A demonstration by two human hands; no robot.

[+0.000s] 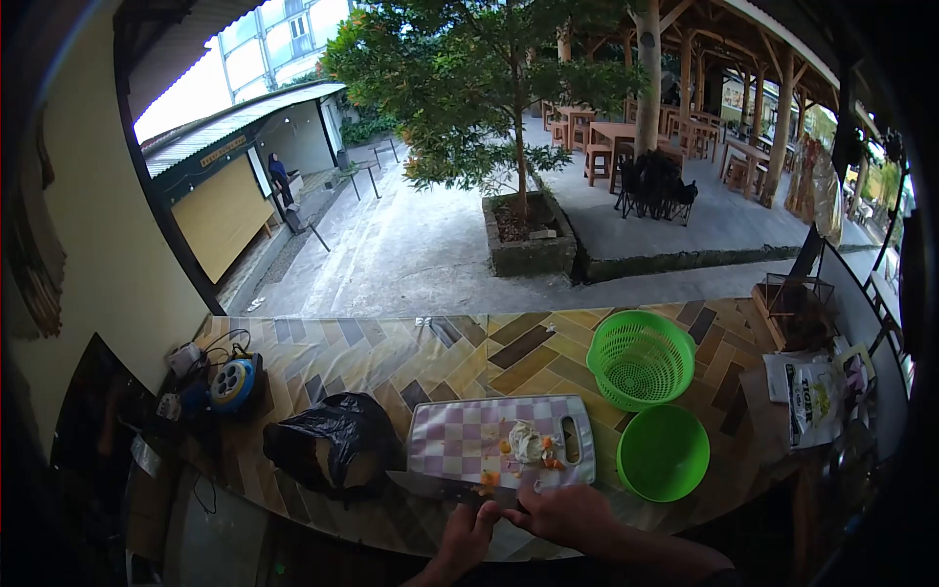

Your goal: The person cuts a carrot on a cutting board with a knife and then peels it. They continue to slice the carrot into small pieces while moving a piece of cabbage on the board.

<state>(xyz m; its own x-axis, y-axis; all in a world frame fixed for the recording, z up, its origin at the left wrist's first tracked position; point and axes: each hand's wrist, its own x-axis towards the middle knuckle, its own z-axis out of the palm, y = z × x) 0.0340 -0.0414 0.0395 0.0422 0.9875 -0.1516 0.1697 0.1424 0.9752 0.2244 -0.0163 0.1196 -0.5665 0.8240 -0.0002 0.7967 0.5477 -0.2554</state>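
black crumpled plastic bag point(333, 445) lying left | long steel knife point(430, 484) lying along pink-and-white checked plastic cutting board point(455, 435) | left hand point(468, 538) curling by its handle, grip unclear | few pale and orange cut scraps point(526, 445) sitting on board | right hand point(569, 514) resting loosely open, holding nothing | green plastic slotted basket point(641, 357) and round green plastic bowl point(663, 452) standing empty
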